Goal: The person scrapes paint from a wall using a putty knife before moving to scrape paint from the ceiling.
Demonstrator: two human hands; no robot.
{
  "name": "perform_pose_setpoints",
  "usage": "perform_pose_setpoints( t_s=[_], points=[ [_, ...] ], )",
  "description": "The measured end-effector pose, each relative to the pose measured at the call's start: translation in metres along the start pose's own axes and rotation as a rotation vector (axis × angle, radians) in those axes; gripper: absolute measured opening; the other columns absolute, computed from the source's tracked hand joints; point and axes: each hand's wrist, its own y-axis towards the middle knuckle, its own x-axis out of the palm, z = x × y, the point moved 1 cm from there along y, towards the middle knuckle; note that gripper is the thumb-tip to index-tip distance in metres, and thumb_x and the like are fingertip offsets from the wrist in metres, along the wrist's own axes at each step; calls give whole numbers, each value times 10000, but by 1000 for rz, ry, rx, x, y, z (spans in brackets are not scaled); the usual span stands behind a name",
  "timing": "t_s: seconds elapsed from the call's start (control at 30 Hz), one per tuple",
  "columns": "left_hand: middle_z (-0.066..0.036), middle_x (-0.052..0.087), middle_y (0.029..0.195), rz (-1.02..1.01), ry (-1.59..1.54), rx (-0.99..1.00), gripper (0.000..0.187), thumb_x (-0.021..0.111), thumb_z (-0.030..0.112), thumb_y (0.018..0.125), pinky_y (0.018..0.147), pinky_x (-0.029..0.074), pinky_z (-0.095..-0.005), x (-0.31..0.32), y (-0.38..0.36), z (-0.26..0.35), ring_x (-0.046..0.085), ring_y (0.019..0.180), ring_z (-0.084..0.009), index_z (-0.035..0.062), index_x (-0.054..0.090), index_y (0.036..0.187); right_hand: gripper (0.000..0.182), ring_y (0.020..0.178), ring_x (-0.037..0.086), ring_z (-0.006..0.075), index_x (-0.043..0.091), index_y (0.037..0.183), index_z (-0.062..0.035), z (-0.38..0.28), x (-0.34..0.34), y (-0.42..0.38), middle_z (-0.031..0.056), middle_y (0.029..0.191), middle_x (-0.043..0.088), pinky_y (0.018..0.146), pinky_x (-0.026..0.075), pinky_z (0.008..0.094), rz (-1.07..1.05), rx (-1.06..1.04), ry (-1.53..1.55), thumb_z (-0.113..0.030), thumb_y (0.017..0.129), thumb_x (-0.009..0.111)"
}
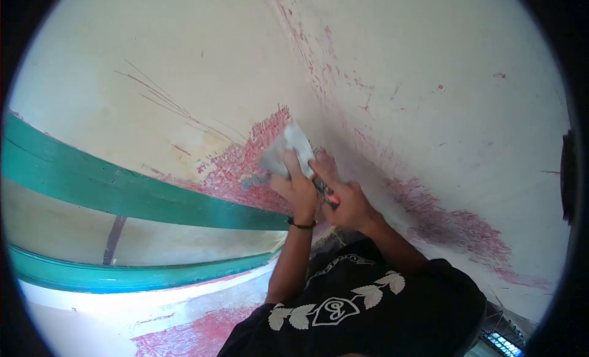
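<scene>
A wide metal scraper blade lies against the wall over a patch of scraped red paint. My right hand is wrapped round the scraper's black and red handle. With its fingers pressed on the blade, my left hand sits just left of the right one, a dark band on its wrist. Part of the handle is hidden by the fingers. A small grey smear shows on the wall left of my left hand.
A green curved frame runs along the left, with a second green strip below. Another rough red patch marks the wall at right. A dark object stands at the far right edge. A lit window grille shows low right.
</scene>
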Motion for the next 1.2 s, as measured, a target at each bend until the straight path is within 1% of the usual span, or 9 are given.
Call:
perform_pose_setpoints(
  t_s=[0.2, 0.3, 0.43, 0.7, 0.8, 0.97, 1.07, 1.13, 1.2],
  points=[
    [-99, 722, 842, 3, -127, -151, 445, 597, 300, 1059, 662, 506, -349, 8, 11, 41, 630, 761, -140, -127, 692, 979, 846, 1235, 624, 407, 430, 1563, -121, -22, -11, 18, 219, 1476, 553, 1006, 541, 455, 135, -174, -47, -14, 762, 683],
    [-100, 715, 822, -13, -125, -75, 454, 606, 317, 1056, 630, 507, -324, -3, -4, 9, 623, 767, -124, -120, 697, 973, 857, 1132, 671, 422, 426, 1563, -123, -10, -4, -1, 219, 1451, 573, 983, 555, 445, -112, 133, 41, -3, 753, 680],
    [-98, 704, 896, -104, -117, 5, 389, 605, 302, 1060, 631, 576, -327, 3, 24, 61, 677, 759, -155, -82, 667, 1062, 870, 919, 710, 440, 411, 1572, -135, -50, -22, 26, 211, 1401, 613, 899, 591, 437, 71, -126, -50, 15, 748, 647],
    [-110, 729, 867, -77, -308, -73, 360, 577, 242, 1072, 643, 562, -330, 7, 22, 75, 676, 710, -143, -95, 687, 1012, 872, 958, 687, 458, 401, 1574, -118, -63, -24, 25, 285, 1398, 577, 812, 602, 402, 30, -99, -26, 30, 740, 608],
    [-102, 717, 894, 41, -136, 282, 354, 584, 251, 1070, 621, 558, -320, 17, 47, 87, 673, 707, -133, -83, 678, 999, 859, 879, 688, 468, 407, 1571, -113, -83, -36, 41, 304, 1305, 618, 771, 591, 411, 123, -261, -80, 17, 748, 617],
    [-80, 704, 907, -154, -519, 8, 369, 587, 269, 1069, 735, 540, -341, 28, 81, 162, 671, 816, -174, -92, 648, 1029, 844, 682, 645, 339, 445, 1556, -84, -129, -53, 81, 255, 1087, 706, 688, 551, 340, 166, -272, -79, 34, 735, 604],
    [-76, 705, 914, -131, -485, -97, 379, 577, 274, 1072, 747, 536, -366, 22, 68, 154, 676, 796, -197, -97, 637, 1030, 798, 668, 666, 354, 444, 1546, -56, -125, -52, 70, 233, 960, 701, 677, 551, 359, 147, -296, -28, 12, 775, 639],
    [-93, 703, 823, -12, -305, 142, 380, 569, 262, 1073, 664, 543, -369, 12, 60, 111, 690, 716, -196, -81, 660, 937, 724, 686, 685, 363, 473, 1515, -27, -109, -44, 46, 227, 915, 695, 683, 556, 377, 137, -291, -37, -7, 820, 674],
    [-118, 685, 722, -346, 273, 62, 404, 546, 242, 1077, 654, 541, -358, -33, 53, 97, 712, 738, -201, -76, 685, 870, 612, 681, 674, 310, 548, 1450, 7, -92, -37, 30, 213, 915, 700, 683, 551, 359, 215, -369, -54, -10, 854, 689]
  ],
)
